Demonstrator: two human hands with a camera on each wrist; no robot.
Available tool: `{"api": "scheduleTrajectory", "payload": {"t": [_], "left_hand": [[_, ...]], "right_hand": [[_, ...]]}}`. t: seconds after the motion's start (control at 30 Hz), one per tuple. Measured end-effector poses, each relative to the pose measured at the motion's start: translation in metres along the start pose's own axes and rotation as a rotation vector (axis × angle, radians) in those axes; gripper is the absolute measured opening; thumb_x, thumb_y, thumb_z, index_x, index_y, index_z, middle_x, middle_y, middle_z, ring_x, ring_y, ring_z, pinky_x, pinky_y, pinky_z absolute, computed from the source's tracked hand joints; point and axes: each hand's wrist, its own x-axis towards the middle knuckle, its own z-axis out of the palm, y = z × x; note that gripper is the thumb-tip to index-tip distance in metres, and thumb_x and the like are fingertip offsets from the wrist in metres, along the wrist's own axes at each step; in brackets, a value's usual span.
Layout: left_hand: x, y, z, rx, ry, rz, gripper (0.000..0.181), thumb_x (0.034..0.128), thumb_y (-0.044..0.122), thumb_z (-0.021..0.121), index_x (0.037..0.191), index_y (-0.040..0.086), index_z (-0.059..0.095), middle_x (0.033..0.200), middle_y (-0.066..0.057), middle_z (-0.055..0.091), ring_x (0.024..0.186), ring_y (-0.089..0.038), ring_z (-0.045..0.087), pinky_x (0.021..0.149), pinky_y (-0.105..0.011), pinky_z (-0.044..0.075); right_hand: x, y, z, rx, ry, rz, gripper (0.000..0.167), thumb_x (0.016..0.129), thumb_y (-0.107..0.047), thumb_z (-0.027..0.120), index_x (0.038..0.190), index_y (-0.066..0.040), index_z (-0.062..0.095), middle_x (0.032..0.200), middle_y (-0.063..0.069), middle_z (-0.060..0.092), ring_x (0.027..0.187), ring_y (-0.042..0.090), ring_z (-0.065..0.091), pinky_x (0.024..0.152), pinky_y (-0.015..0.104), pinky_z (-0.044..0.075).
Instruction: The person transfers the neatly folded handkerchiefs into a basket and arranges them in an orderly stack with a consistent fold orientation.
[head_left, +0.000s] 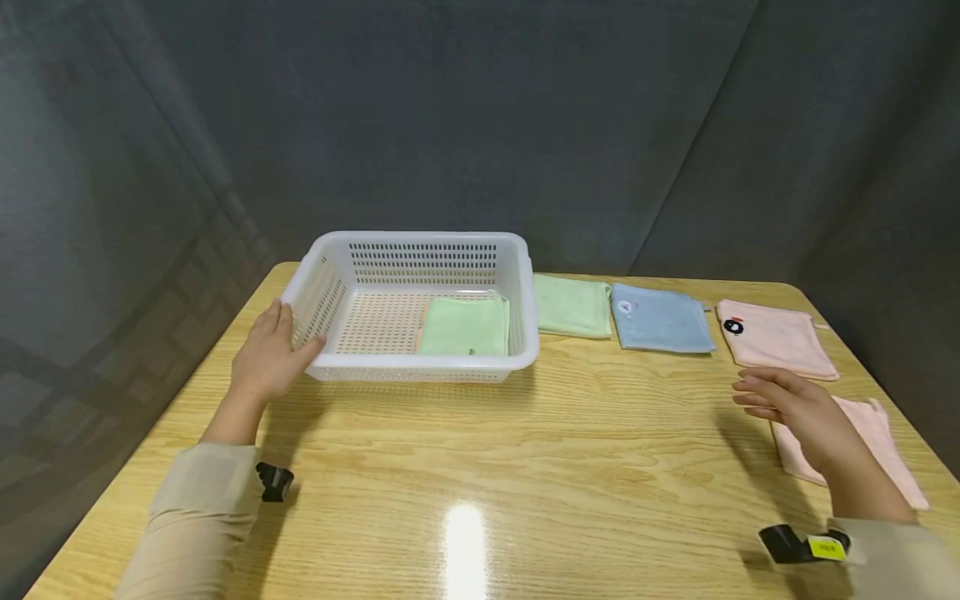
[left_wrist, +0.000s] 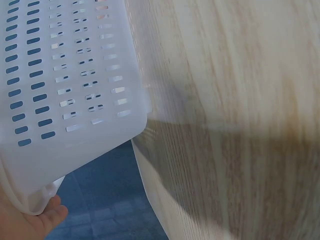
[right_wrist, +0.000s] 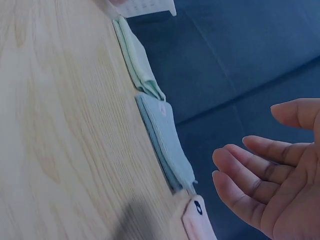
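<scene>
Right hand (head_left: 810, 417), empty and loose-fingered, hovers by a pink cloth (head_left: 876, 433) right of the basket (head_left: 390, 362); left hand (head_left: 268, 354) grips its rim, best kept steady.

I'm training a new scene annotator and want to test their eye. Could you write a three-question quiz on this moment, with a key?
1. Which hand grips the rim of the white basket?

2. True or false: the right hand holds nothing.

3. Which lies on the table between the green cloth outside the basket and the pink cloth with the dark emblem?
A. a white cloth
B. a blue cloth
C. a yellow cloth

Key: 1. The left hand. 2. True. 3. B.
</scene>
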Motion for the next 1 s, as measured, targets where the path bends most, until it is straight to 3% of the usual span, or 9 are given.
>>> {"api": "scheduleTrajectory", "payload": {"t": [0.27, 0.5, 0.67, 0.9, 1.0], "left_hand": [[0.0, -0.001, -0.002, 0.012, -0.017, -0.005, 0.083, 0.0862, 0.051, 0.031, 0.132, -0.013, 0.005, 0.138, -0.03, 0.004, 0.122, -0.046, 0.008, 0.09, -0.06, 0.017], [-0.002, -0.001, -0.001, 0.003, -0.026, -0.006, 0.083, 0.0863, 0.051, 0.03, 0.133, -0.012, 0.004, 0.138, -0.03, 0.003, 0.123, -0.046, 0.007, 0.09, -0.061, 0.016], [-0.002, 0.0, -0.001, 0.006, -0.023, -0.01, 0.083, 0.0863, 0.051, 0.031, 0.133, -0.012, 0.004, 0.138, -0.03, 0.003, 0.123, -0.046, 0.007, 0.09, -0.061, 0.017], [-0.001, -0.001, -0.001, 0.011, -0.019, -0.005, 0.082, 0.0864, 0.051, 0.03, 0.132, -0.012, 0.005, 0.137, -0.03, 0.003, 0.122, -0.046, 0.008, 0.09, -0.06, 0.017], [-0.001, 0.0, 0.0, 0.008, -0.019, -0.003, 0.082, 0.0863, 0.051, 0.031, 0.133, -0.012, 0.005, 0.137, -0.03, 0.003, 0.122, -0.046, 0.008, 0.09, -0.06, 0.017]], "right_hand": [[-0.009, 0.005, -0.012, -0.009, 0.006, 0.028, 0.046, 0.093, -0.03, 0.035, 0.128, 0.0, 0.031, 0.107, -0.007, 0.053, 0.091, 0.0, 0.055, 0.07, 0.018, 0.046], [-0.016, 0.008, -0.025, 0.047, 0.037, 0.021, 0.041, 0.092, -0.024, 0.038, 0.123, 0.003, 0.036, 0.102, -0.01, 0.056, 0.087, 0.001, 0.057, 0.067, 0.019, 0.047], [-0.019, 0.018, -0.034, 0.011, 0.067, 0.033, 0.033, 0.092, -0.028, 0.037, 0.118, -0.008, 0.044, 0.098, -0.017, 0.057, 0.083, 0.0, 0.058, 0.064, 0.018, 0.047], [-0.027, 0.024, -0.045, 0.162, 0.034, -0.001, 0.02, 0.093, -0.018, 0.038, 0.107, -0.02, 0.051, 0.093, -0.013, 0.061, 0.08, 0.003, 0.06, 0.062, 0.018, 0.048], [-0.03, 0.025, -0.048, 0.131, 0.055, 0.018, 0.018, 0.093, -0.019, 0.039, 0.107, -0.02, 0.05, 0.092, -0.015, 0.06, 0.08, 0.002, 0.06, 0.062, 0.018, 0.047]]}}
